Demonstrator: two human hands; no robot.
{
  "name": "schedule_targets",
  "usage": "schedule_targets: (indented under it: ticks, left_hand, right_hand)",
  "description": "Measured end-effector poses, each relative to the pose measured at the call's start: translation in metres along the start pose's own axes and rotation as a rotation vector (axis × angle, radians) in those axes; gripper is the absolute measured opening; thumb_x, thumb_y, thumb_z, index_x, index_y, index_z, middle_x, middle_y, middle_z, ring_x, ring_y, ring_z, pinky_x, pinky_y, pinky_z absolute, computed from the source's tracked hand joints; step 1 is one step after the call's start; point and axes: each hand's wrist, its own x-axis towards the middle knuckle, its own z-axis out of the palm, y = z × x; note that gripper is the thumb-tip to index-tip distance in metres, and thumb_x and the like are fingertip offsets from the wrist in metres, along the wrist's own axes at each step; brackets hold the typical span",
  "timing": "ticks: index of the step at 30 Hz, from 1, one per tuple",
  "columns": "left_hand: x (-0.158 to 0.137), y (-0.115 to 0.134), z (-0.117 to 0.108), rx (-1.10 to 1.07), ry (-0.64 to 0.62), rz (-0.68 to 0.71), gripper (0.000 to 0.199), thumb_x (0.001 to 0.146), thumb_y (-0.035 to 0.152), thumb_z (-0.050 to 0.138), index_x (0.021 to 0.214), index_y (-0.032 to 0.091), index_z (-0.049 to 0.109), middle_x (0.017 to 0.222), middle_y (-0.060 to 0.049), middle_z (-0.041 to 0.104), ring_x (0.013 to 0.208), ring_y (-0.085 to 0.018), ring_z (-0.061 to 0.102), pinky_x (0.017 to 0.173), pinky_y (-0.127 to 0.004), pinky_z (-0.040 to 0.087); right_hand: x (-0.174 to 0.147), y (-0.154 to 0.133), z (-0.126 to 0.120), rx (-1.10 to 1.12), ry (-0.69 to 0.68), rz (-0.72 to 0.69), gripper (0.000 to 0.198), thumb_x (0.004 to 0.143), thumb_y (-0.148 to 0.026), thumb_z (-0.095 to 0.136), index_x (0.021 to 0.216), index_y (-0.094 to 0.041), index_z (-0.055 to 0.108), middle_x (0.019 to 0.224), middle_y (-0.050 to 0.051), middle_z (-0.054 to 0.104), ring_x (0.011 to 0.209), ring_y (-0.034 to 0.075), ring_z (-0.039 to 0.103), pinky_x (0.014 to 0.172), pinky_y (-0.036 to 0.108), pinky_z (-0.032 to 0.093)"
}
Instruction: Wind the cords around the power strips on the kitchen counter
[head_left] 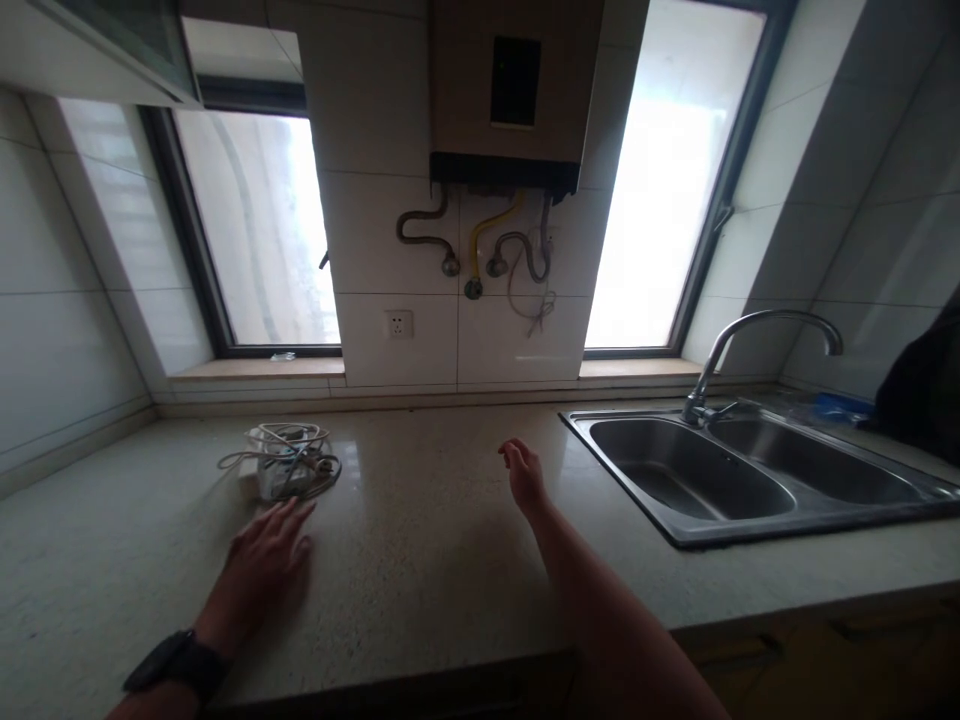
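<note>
My left hand (pixel 266 550) is stretched out over the light speckled countertop (pixel 420 560), fingers spread and nothing in them. A black watch (pixel 177 665) is on that wrist. Just beyond the fingertips lies a tangled bundle of pale cables (pixel 300 450), with a whitish boxy piece (pixel 279 478) partly hidden under the loops. Farther right, my right hand (pixel 523 475) is over the counter, left of the sink. Its fingers are loosely bent, the tips slightly apart, and no object shows in them.
A double steel sink (pixel 675 530) with a curved faucet (pixel 772 318) is set into the counter at right. Blue plastic (pixel 844 408) and a dark item (pixel 922 380) lie behind it. A water heater (pixel 514 90) with pipes and a socket (pixel 399 324) are on the tiled wall.
</note>
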Motion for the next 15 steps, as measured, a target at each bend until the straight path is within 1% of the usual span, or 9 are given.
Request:
schedule_targets:
  ticks: [2, 3, 4, 5, 7, 10, 12, 15]
  left_hand:
    - [0.005, 0.014, 0.0, -0.023, -0.157, 0.157, 0.057, 0.1, 0.049, 0.033, 0.154, 0.034, 0.036, 0.165, -0.003, 0.016, 0.152, -0.028, 0.018, 0.121, -0.048, 0.023]
    - [0.01, 0.022, -0.001, -0.049, -0.247, 0.233, 0.056, 0.1, 0.053, 0.032, 0.155, 0.04, 0.031, 0.165, 0.001, 0.01, 0.153, -0.028, 0.014, 0.121, -0.049, 0.022]
    - [0.016, 0.03, -0.002, -0.076, -0.323, 0.29, 0.057, 0.1, 0.056, 0.031, 0.155, 0.042, 0.026, 0.165, 0.002, 0.007, 0.153, -0.028, 0.012, 0.122, -0.05, 0.019]
    - [0.023, 0.039, -0.003, -0.101, -0.379, 0.328, 0.059, 0.101, 0.057, 0.03, 0.157, 0.041, 0.02, 0.164, 0.001, 0.006, 0.152, -0.028, 0.011, 0.123, -0.05, 0.018]
    - [0.041, 0.06, -0.002, -0.143, -0.418, 0.384, 0.064, 0.101, 0.059, 0.028, 0.158, 0.036, 0.012, 0.164, -0.002, 0.004, 0.152, -0.028, 0.008, 0.124, -0.049, 0.015]
    - [0.07, 0.094, 0.008, -0.183, -0.433, 0.431, 0.068, 0.1, 0.062, 0.026, 0.159, 0.033, 0.008, 0.164, -0.004, -0.002, 0.153, -0.027, 0.004, 0.125, -0.048, 0.011]
    - [0.088, 0.114, 0.017, -0.203, -0.442, 0.436, 0.071, 0.099, 0.065, 0.026, 0.159, 0.032, 0.01, 0.164, -0.007, 0.0, 0.153, -0.028, 0.002, 0.125, -0.05, 0.009]
    - [0.105, 0.135, 0.027, -0.24, -0.411, 0.434, 0.073, 0.097, 0.068, 0.027, 0.159, 0.032, 0.014, 0.165, -0.008, 0.004, 0.153, -0.029, 0.004, 0.124, -0.05, 0.009]
  right_hand:
    - [0.008, 0.016, 0.006, 0.001, -0.054, 0.037, 0.044, 0.076, -0.054, 0.045, 0.082, -0.013, 0.058, 0.064, -0.002, 0.05, 0.056, 0.001, 0.04, 0.051, 0.012, 0.029]
    - [0.011, 0.024, 0.009, 0.004, -0.087, 0.062, 0.047, 0.076, -0.057, 0.043, 0.087, -0.014, 0.059, 0.067, -0.001, 0.052, 0.055, 0.002, 0.042, 0.05, 0.012, 0.03]
    - [0.013, 0.03, 0.011, -0.001, -0.125, 0.083, 0.05, 0.077, -0.059, 0.041, 0.091, -0.014, 0.059, 0.072, 0.0, 0.056, 0.055, 0.003, 0.044, 0.049, 0.013, 0.032]
    - [0.015, 0.035, 0.013, -0.011, -0.166, 0.099, 0.053, 0.077, -0.06, 0.04, 0.095, -0.014, 0.058, 0.077, 0.002, 0.059, 0.057, 0.004, 0.047, 0.048, 0.014, 0.033]
    - [0.018, 0.042, 0.015, -0.053, -0.239, 0.113, 0.054, 0.079, -0.061, 0.039, 0.1, -0.015, 0.058, 0.087, 0.005, 0.063, 0.063, 0.005, 0.053, 0.05, 0.013, 0.037]
    - [0.022, 0.047, 0.018, -0.176, -0.309, 0.106, 0.053, 0.085, -0.057, 0.033, 0.106, -0.014, 0.057, 0.099, 0.008, 0.065, 0.069, 0.005, 0.055, 0.057, 0.014, 0.041]
    - [0.026, 0.048, 0.024, -0.3, -0.34, 0.077, 0.05, 0.087, -0.053, 0.033, 0.104, -0.014, 0.059, 0.099, 0.009, 0.065, 0.07, 0.004, 0.053, 0.063, 0.015, 0.041]
    - [0.031, 0.045, 0.036, -0.516, -0.39, -0.005, 0.042, 0.087, -0.047, 0.043, 0.096, -0.013, 0.064, 0.096, 0.008, 0.065, 0.08, 0.005, 0.052, 0.08, 0.018, 0.042]
